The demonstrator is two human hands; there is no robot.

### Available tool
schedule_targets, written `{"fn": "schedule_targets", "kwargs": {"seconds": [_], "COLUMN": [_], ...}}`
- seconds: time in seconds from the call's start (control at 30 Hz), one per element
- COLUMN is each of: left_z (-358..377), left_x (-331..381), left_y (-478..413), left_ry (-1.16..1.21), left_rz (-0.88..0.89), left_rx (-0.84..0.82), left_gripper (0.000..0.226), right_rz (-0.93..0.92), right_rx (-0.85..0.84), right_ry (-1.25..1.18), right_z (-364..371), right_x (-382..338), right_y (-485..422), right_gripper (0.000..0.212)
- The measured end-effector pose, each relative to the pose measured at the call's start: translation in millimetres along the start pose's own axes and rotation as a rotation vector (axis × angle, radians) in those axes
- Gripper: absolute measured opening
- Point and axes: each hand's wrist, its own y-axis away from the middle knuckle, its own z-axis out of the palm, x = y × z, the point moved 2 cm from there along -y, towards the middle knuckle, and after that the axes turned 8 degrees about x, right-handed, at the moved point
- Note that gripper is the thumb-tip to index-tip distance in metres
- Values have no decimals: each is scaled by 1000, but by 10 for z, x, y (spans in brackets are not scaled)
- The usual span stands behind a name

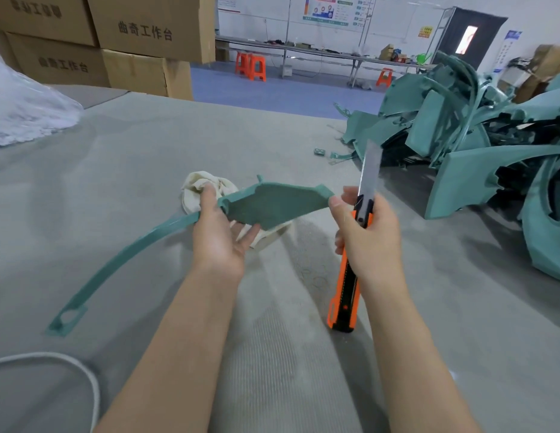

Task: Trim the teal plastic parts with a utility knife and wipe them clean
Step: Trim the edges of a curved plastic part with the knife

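Over the mat (132, 170), left fingers (249, 234) clamp the crosswise teal part (272, 206), right fingers (340, 242) the blade-up knife (346, 295).

Bright even indoor light, soft faint shadows, wide-angle bending at edges — slight overall softness

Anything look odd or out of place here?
The utility knife in the right hand has its blade run out unusually far, bare beside the teal part the left hand holds. Small teal scraps lie loose near the parts heap.
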Motion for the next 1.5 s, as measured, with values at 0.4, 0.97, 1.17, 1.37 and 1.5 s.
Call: {"fn": "schedule_targets", "kwargs": {"seconds": [0.4,0.97,1.17,1.37,1.5], "left_z": [62,73,59,78,78], "left_x": [-39,-29,1,-9,4], "left_y": [-21,102,97,112,151], "left_ry": [-231,-75,-6,19,66], "left_rz": [278,-106,-159,-197,-241], "left_rx": [-129,-318,-277,-301,-290], "left_gripper": [11,33,17,12,10], "right_rz": [149,124,-3,-37,-51], "right_rx": [-78,-46,-75,-67,-85], "right_ry": [19,-158,-84,-51,-50], "right_z": [-32,-23,9,17,32], "right_x": [26,-63,-67,-51,-46], "right_y": [-20,43,56,56,66], "right_gripper": [17,44,48,50,50]}}
